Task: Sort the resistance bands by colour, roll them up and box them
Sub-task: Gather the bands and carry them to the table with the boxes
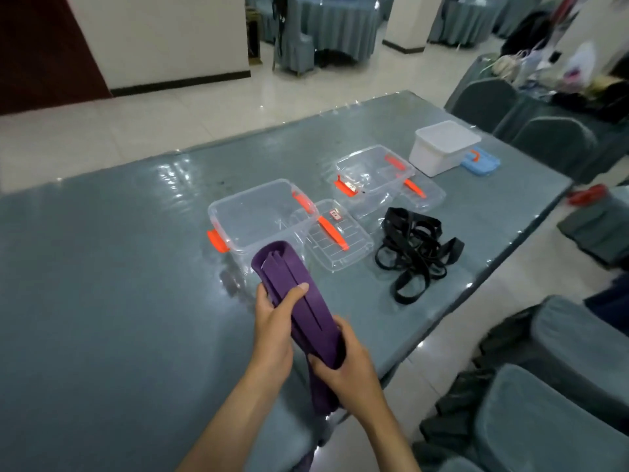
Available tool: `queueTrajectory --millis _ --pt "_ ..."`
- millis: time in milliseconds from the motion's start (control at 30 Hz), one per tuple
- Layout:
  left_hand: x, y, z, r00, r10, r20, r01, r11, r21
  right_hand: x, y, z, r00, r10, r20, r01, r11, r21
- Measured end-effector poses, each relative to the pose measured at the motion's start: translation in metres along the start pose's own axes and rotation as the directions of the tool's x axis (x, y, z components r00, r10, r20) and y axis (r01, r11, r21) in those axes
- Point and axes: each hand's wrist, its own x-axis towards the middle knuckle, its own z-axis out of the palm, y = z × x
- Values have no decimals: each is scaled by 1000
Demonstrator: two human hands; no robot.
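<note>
A folded bundle of purple resistance bands (308, 311) is held above the table's near edge, its far end reaching the nearest clear box (238, 216). My left hand (274, 335) grips the bundle's middle, thumb on top. My right hand (347, 373) grips its lower end, and loose purple band hangs below that hand. A tangle of black bands (413, 250) lies on the table to the right. The nearest clear box with orange latches stands open with nothing visible inside, and its lid (335, 238) lies beside it.
A second clear box (372, 168) sits on its lid farther back. A white box (442, 146) and a blue lid (481, 161) stand at the far right. The grey table (119, 267) has covered chairs (558, 396) along its right side.
</note>
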Motion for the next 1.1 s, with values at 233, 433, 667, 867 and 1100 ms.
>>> queueTrajectory --millis 233,433,667,867,1100 --pt "40 -31 1 997 -47 -58 44 997 -62 59 38 -22 985 26 170 3 986 -168" --pt "86 -75 5 925 -309 -220 306 951 -49 99 74 -19 949 123 292 -52 969 -240" --pt "113 -93 4 890 -270 -367 340 930 141 144 109 -14 932 173 319 -86 959 -269" --pt "87 -88 -15 858 -159 -488 446 701 556 172 124 -25 922 163 352 -83 969 -232" --pt "5 -73 -45 912 106 -397 379 151 913 174 115 -18 893 128 431 105 873 -476"
